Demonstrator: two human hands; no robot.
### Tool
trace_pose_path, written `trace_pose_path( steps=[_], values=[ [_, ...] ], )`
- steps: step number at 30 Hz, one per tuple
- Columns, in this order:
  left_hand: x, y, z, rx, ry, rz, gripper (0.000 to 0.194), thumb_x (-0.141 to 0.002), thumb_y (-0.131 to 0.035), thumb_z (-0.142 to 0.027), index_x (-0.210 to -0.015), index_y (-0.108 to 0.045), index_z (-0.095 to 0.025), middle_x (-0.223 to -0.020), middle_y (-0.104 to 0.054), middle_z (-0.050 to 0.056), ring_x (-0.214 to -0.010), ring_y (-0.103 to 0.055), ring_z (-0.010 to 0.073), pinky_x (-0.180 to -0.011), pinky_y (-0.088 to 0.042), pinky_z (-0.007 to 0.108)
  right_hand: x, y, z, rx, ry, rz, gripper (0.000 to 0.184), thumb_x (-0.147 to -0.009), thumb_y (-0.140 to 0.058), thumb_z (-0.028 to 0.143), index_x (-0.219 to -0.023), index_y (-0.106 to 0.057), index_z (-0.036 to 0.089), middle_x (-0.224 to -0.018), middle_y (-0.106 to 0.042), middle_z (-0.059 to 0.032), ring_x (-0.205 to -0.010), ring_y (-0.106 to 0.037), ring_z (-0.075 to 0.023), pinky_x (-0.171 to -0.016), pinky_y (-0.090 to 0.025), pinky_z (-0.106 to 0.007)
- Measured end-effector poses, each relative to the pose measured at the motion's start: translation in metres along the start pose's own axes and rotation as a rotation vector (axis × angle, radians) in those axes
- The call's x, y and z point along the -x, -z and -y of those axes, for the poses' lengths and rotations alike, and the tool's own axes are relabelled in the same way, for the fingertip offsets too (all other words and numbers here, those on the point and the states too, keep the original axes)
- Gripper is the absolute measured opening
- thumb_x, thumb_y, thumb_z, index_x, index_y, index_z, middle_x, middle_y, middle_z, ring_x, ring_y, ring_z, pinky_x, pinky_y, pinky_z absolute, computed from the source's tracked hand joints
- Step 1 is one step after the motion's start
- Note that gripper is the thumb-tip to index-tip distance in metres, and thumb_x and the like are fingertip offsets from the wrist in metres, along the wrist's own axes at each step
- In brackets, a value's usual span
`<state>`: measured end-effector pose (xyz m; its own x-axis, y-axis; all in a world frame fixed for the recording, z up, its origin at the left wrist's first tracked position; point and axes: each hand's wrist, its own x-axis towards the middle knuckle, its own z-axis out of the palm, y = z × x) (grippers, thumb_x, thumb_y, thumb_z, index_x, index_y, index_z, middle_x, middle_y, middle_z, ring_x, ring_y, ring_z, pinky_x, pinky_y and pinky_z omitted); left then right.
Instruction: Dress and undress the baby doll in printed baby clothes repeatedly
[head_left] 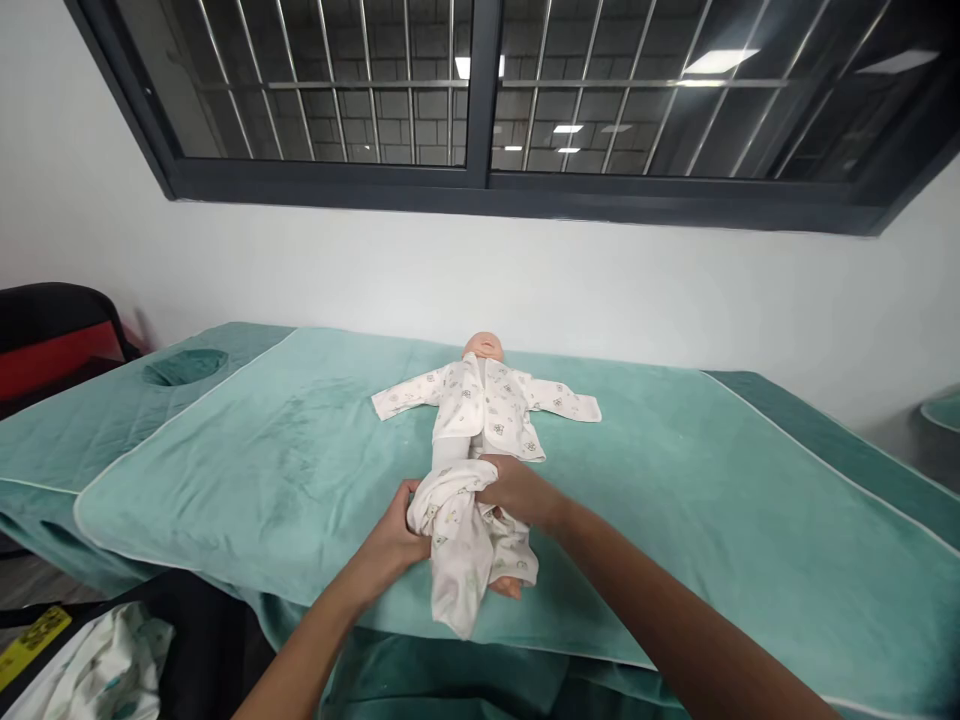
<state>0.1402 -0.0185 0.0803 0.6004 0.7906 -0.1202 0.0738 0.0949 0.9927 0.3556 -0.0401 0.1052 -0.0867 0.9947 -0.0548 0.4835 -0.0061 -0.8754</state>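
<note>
On its back lies a baby doll (pixel 484 346), head toward the wall, in a white printed jacket (pixel 491 408) with both sleeves spread wide. White printed baby pants (pixel 457 540) are bunched around its legs. One bare foot (pixel 506 587) shows below the leg opening on the right; the other foot is hidden by cloth. My left hand (pixel 397 530) grips the bunched pants at their left side, thumb and fingers closed on the fabric. My right hand (pixel 517 490) is at the waistband on the right, its fingers curled into the cloth and partly hidden.
The doll lies on a padded bed with a teal cover (pixel 675 500), which has a round face hole (pixel 186 367) at the left. A black and red chair (pixel 60 345) stands far left. Printed cloth (pixel 112 665) lies on a black bag or seat at lower left. A barred window (pixel 480 100) is above.
</note>
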Motion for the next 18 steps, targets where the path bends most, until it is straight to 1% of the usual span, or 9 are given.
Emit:
trace_pose_path(
  steps=[3,6,8,10,12,14,15,17,18],
  values=[
    [-0.009,-0.007,0.007,0.022,-0.050,-0.121,0.042,-0.060,-0.073,-0.019,-0.095,-0.050,-0.018,-0.084,-0.059,-0.002,-0.077,-0.054,0.0149,-0.070,-0.044,0.024,0.002,0.003,0.004,-0.034,0.014,0.062,0.017,-0.068,-0.064,0.023,-0.084,-0.065,0.015,-0.082,-0.067,-0.0033,-0.077,-0.059,-0.0196,-0.064,-0.044,-0.027],
    [-0.013,-0.009,0.010,0.045,-0.079,-0.213,0.031,-0.063,-0.066,-0.019,-0.090,-0.052,-0.018,-0.082,-0.060,-0.001,-0.075,-0.053,0.0149,-0.068,-0.044,0.024,0.003,0.005,0.008,-0.047,0.039,0.119,0.017,-0.068,-0.064,0.020,-0.083,-0.066,0.015,-0.087,-0.068,-0.0030,-0.083,-0.060,-0.0212,-0.069,-0.045,-0.028],
    [-0.015,-0.007,0.008,0.044,-0.082,-0.281,0.023,-0.064,-0.060,-0.017,-0.086,-0.052,-0.018,-0.077,-0.059,-0.003,-0.072,-0.053,0.0145,-0.065,-0.043,0.024,0.003,0.005,0.008,-0.037,0.020,0.151,0.018,-0.067,-0.064,0.019,-0.085,-0.066,0.015,-0.084,-0.068,-0.0022,-0.076,-0.060,-0.0193,-0.067,-0.045,-0.028],
    [-0.018,-0.004,0.004,0.020,-0.078,-0.362,0.017,-0.062,-0.054,-0.015,-0.078,-0.051,-0.019,-0.070,-0.056,-0.004,-0.068,-0.051,0.0138,-0.062,-0.040,0.023,0.003,0.004,0.007,-0.019,-0.027,0.168,0.020,-0.069,-0.063,0.020,-0.088,-0.065,0.016,-0.078,-0.067,-0.0015,-0.065,-0.058,-0.0169,-0.061,-0.044,-0.027],
    [-0.025,0.000,-0.002,-0.015,-0.082,-0.435,0.014,-0.059,-0.049,-0.013,-0.072,-0.050,-0.019,-0.065,-0.053,-0.005,-0.066,-0.049,0.0134,-0.060,-0.038,0.022,0.002,0.003,0.006,0.022,-0.033,0.151,0.020,-0.072,-0.062,0.022,-0.090,-0.064,0.016,-0.076,-0.066,-0.0016,-0.062,-0.058,-0.0163,-0.059,-0.043,-0.027],
    [-0.034,0.004,-0.008,-0.034,-0.062,-0.441,0.015,-0.057,-0.048,-0.013,-0.070,-0.050,-0.019,-0.062,-0.053,-0.005,-0.063,-0.048,0.0136,-0.058,-0.036,0.023,0.001,0.000,0.007,0.103,0.027,0.094,0.017,-0.075,-0.060,0.025,-0.089,-0.064,0.018,-0.080,-0.067,-0.0024,-0.067,-0.059,-0.0180,-0.062,-0.044,-0.028],
    [-0.038,0.005,-0.011,-0.025,-0.041,-0.413,0.015,-0.056,-0.049,-0.013,-0.070,-0.051,-0.019,-0.062,-0.054,-0.005,-0.062,-0.049,0.0138,-0.058,-0.036,0.023,0.000,-0.001,0.009,0.157,0.074,0.064,0.015,-0.077,-0.060,0.026,-0.089,-0.063,0.018,-0.084,-0.068,-0.0031,-0.073,-0.060,-0.0192,-0.065,-0.044,-0.029],
    [-0.045,0.007,-0.013,0.039,-0.007,-0.312,0.019,-0.057,-0.050,-0.014,-0.074,-0.054,-0.018,-0.064,-0.058,-0.004,-0.061,-0.051,0.0146,-0.057,-0.036,0.024,-0.001,-0.003,0.014,0.320,0.153,0.028,0.012,-0.080,-0.057,0.026,-0.090,-0.062,0.020,-0.093,-0.068,-0.0034,-0.082,-0.060,-0.0200,-0.070,-0.043,-0.028],
    [-0.047,0.007,-0.013,0.088,0.001,-0.255,0.023,-0.057,-0.049,-0.013,-0.079,-0.057,-0.017,-0.068,-0.061,-0.002,-0.062,-0.053,0.0153,-0.057,-0.037,0.024,-0.001,-0.003,0.017,0.403,0.166,0.015,0.011,-0.082,-0.055,0.025,-0.089,-0.061,0.020,-0.095,-0.068,-0.0038,-0.083,-0.060,-0.0199,-0.070,-0.042,-0.028]
  ],
)
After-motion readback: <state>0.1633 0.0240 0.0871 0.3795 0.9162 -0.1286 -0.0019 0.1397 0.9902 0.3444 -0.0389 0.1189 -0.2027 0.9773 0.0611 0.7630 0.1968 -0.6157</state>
